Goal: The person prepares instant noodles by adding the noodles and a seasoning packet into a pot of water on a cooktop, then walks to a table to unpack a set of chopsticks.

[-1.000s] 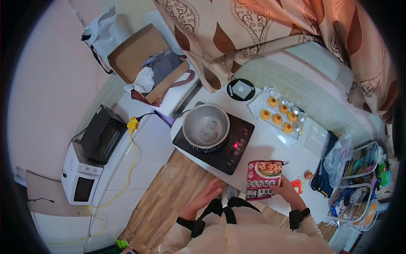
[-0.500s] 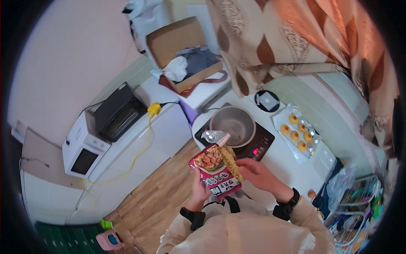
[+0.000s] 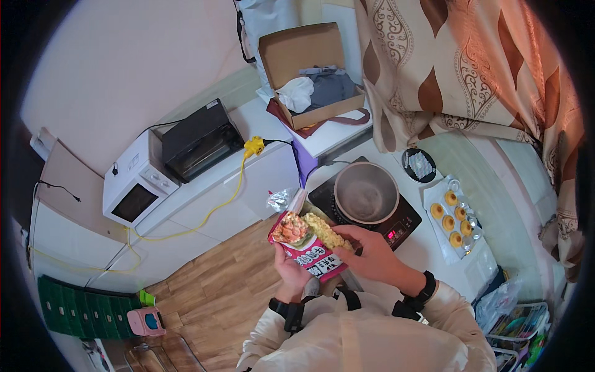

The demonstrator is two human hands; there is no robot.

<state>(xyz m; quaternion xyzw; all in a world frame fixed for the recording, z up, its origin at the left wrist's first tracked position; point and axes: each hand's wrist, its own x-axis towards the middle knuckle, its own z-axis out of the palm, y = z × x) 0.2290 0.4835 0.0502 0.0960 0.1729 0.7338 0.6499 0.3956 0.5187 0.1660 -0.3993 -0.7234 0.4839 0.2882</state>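
Fingers of my left hand (image 3: 291, 270) hold the pink packet (image 3: 317, 260), likely light and slippery, by its left edge, lower centre; those of my right hand (image 3: 375, 254) pinch one end of the noodle block (image 3: 325, 233), presumably stiff yet brittle, best held along its broad sides. Surface: white table (image 3: 429, 253), bearing pot (image 3: 365, 193) on hob (image 3: 404, 222), right of centre. Room: microwave (image 3: 139, 192), left; curtain (image 3: 465, 68), upper right.

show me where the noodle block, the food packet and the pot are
Noodle block (image 3: 325, 232): head view, middle of its long visible side
Food packet (image 3: 312, 253): head view, its printed front
Pot (image 3: 367, 192): head view, its inside, near the middle
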